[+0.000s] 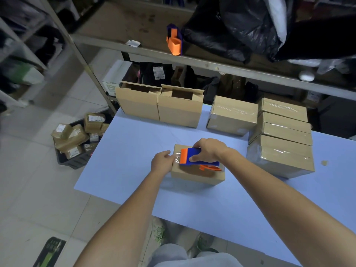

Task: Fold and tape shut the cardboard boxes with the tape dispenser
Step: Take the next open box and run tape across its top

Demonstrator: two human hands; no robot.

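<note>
Item: box (196, 176), mid table (134, 151), long axis 9 to 3 o'clock. My right hand (209, 149) curled round the tape dispenser (194, 158), which lies along the box, mouth at 9. My left hand (161, 160) at the 9 o'clock end, fingertips on the tape; pinching or pressing, cannot tell. Pull likely runs toward 3

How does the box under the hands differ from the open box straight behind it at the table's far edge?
The box under the hands has its top folded shut; the open box has its flaps up. The right hand holds the tape dispenser on the first; nothing touches the second. Both are plain brown cardboard.
</note>
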